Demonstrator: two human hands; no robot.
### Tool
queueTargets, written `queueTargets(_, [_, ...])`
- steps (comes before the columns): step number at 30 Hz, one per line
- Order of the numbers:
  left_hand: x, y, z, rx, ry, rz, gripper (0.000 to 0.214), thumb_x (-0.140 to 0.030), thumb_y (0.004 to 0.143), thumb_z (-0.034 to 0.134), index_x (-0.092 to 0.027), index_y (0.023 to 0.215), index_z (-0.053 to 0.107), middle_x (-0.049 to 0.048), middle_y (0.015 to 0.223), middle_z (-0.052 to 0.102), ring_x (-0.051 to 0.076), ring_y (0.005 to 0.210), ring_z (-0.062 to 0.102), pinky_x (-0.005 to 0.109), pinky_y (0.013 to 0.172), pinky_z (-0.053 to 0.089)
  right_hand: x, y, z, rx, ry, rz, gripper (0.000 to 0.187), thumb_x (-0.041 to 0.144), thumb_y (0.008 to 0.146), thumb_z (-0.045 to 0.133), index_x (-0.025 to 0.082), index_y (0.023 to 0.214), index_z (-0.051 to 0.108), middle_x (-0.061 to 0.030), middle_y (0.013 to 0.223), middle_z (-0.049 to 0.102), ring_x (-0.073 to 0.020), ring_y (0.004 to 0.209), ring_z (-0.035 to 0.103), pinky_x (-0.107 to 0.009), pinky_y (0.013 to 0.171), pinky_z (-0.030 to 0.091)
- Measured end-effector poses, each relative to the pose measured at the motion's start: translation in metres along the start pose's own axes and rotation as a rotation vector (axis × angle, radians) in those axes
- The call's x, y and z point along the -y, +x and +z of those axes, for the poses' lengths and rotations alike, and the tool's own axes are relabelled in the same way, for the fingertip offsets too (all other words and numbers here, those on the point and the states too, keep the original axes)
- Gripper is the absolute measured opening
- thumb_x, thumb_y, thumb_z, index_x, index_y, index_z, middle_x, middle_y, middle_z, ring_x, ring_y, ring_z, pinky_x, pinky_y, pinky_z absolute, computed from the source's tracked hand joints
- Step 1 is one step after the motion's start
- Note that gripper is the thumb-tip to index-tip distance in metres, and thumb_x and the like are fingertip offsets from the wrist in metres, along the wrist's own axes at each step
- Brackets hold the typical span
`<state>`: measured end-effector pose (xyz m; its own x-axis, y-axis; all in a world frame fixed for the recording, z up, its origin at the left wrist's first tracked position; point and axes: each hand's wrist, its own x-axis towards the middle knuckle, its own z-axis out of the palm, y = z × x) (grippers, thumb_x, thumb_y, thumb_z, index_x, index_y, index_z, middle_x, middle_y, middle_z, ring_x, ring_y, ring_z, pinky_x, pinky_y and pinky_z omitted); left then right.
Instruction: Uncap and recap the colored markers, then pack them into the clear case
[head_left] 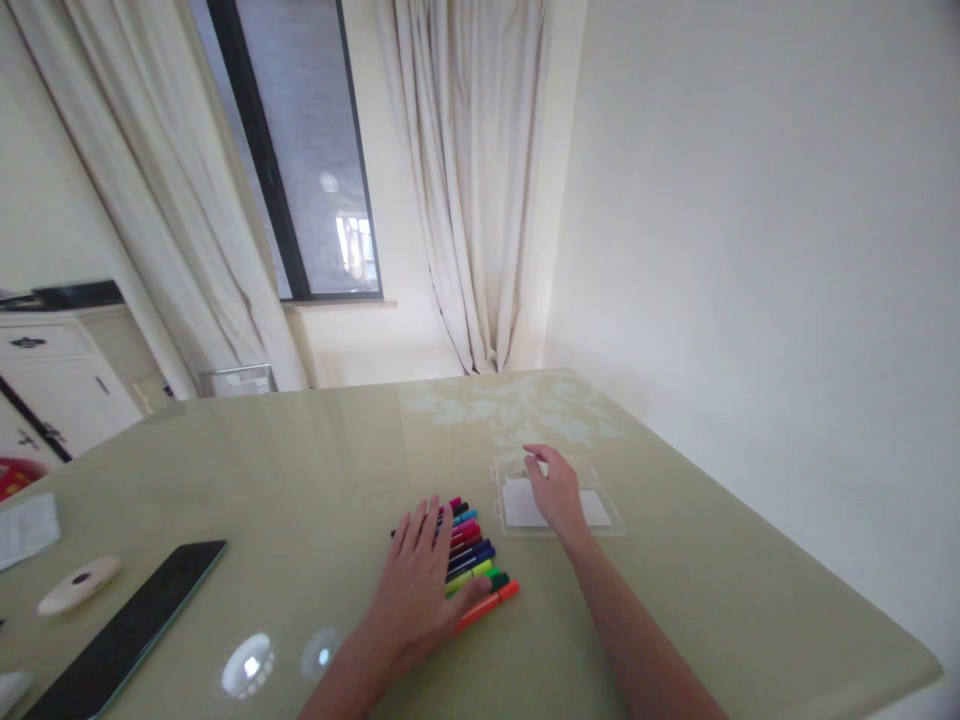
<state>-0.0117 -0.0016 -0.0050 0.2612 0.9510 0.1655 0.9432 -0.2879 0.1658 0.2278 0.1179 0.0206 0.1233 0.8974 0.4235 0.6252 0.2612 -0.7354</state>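
Several felt-tip markers [470, 548] in pink, blue, red, green, yellow and orange lie side by side in a row on the table. My left hand [421, 580] rests flat across them, fingers stretched out and thumb over the orange end, hiding their left parts. To the right of the row sits a clear plastic case [498, 510] with white paper [523, 503] in it. Above that case is my right hand [556, 490], its thumb and forefinger curved with a gap between them. No held thing shows there; whether its fingertips touch the case I cannot tell.
The pale green glossy table [315, 470] has a wall [750, 300] along its right side. On the left lie a dark flat tablet-like slab [142, 620], a white oval object [79, 586] and a pale folded cloth or tissue [28, 528]. Curtains [480, 180] hang behind.
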Motion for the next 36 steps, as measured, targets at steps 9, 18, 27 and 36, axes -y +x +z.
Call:
queueTargets(9, [-0.02, 0.019, 0.011, -0.018, 0.022, 0.043, 0.108, -0.09, 0.08, 0.039, -0.016, 0.159, 0.034, 0.0188, 0.167, 0.023, 0.045, 0.154, 0.019, 0.064, 0.124, 0.012, -0.017, -0.003, -0.015, 0.113, -0.555, 0.108, 0.03, 0.027, 0.094, 0.053, 0.019, 0.114, 0.074, -0.0156, 0.121, 0.07, -0.0311, 0.111, 0.064, -0.04, 0.091, 0.046])
queueTargets(18, [0.012, 0.028, 0.009, -0.068, 0.064, -0.121, 0.097, -0.085, 0.087, 0.035, -0.016, 0.155, 0.043, 0.021, 0.164, 0.033, 0.045, 0.151, 0.027, 0.064, 0.121, 0.018, -0.02, -0.003, -0.012, 0.181, -0.544, 0.059, 0.027, 0.022, 0.094, 0.054, 0.018, 0.112, 0.074, -0.0131, 0.108, 0.075, -0.0263, 0.102, 0.068, -0.034, 0.087, 0.048])
queueTargets(27, [0.058, 0.022, -0.004, -0.094, 0.097, -0.187, 0.092, -0.078, 0.088, 0.043, -0.013, 0.153, 0.045, 0.0205, 0.163, 0.036, 0.042, 0.151, 0.029, 0.059, 0.122, 0.02, -0.011, -0.008, -0.003, 0.214, -0.511, 0.035, 0.027, 0.023, 0.094, 0.055, 0.018, 0.112, 0.075, -0.0137, 0.108, 0.076, -0.0269, 0.105, 0.069, -0.034, 0.088, 0.048])
queueTargets(36, [0.101, 0.003, 0.002, -0.249, 0.029, -0.462, 0.055, -0.041, 0.1, 0.034, -0.015, 0.143, 0.055, 0.0231, 0.153, 0.05, 0.043, 0.15, 0.031, 0.068, 0.116, 0.026, -0.006, -0.008, -0.005, 0.233, -0.51, 0.045, 0.028, 0.023, 0.095, 0.055, 0.015, 0.113, 0.074, -0.0151, 0.108, 0.075, -0.0283, 0.104, 0.068, -0.035, 0.089, 0.048])
